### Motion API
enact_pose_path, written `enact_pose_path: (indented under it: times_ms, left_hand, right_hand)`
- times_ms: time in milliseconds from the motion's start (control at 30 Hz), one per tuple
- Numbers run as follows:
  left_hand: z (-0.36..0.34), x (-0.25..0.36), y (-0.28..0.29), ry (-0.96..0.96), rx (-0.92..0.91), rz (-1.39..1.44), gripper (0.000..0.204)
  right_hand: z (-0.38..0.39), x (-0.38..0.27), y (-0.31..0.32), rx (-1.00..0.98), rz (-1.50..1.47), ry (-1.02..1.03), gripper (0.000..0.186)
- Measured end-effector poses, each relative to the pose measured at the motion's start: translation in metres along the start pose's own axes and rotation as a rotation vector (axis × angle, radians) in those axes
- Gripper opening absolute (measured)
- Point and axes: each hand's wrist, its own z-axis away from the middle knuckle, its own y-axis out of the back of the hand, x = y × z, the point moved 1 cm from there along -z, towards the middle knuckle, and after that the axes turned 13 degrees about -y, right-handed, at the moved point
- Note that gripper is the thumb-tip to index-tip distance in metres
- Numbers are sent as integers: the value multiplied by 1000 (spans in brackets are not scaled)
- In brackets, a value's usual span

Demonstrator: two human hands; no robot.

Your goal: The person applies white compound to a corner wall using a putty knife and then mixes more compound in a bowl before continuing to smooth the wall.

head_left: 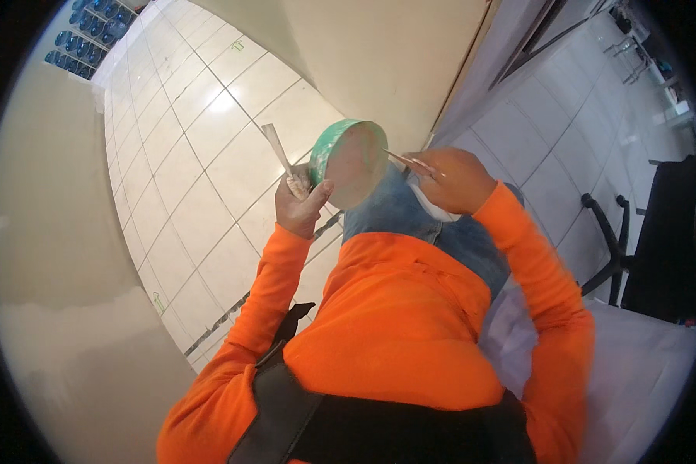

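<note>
Green tub [348, 164], pale tool [279, 151]: left hand [297, 210] gripping; right hand [458, 182] pinching partly hidden stick [400, 158].

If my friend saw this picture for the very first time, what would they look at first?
Probably the bright orange long-sleeved top, which fills the lower middle. Next comes the round, shallow, green-sided tub just above the middle, gripped by the left hand, while the right hand holds a thin, stick-like tool with its tip by the tub's right edge. Far off at the upper left, shiny blue jugs sit in rows.
</note>
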Motion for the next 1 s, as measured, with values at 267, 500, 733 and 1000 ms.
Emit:
enact_pose_path:
  times_ms: [267,500,733,1000]
  left_hand:
    - [-14,2,-11,-301,-13,-101,40]
    - [-22,7,-13,-284,48,224,33]
    - [-23,23,-3,-210,50,446,27]
    - [-50,3,43,-24,126,495,18]
  right_hand:
    - [-42,-70,-17,-153,284,18,22]
    - [-62,-81,-41,-473,76,88,26]
    - [-68,-66,-28,-691,-712,-189,18]
    - [-20,-13,-19,-692,-1699,-197,16]
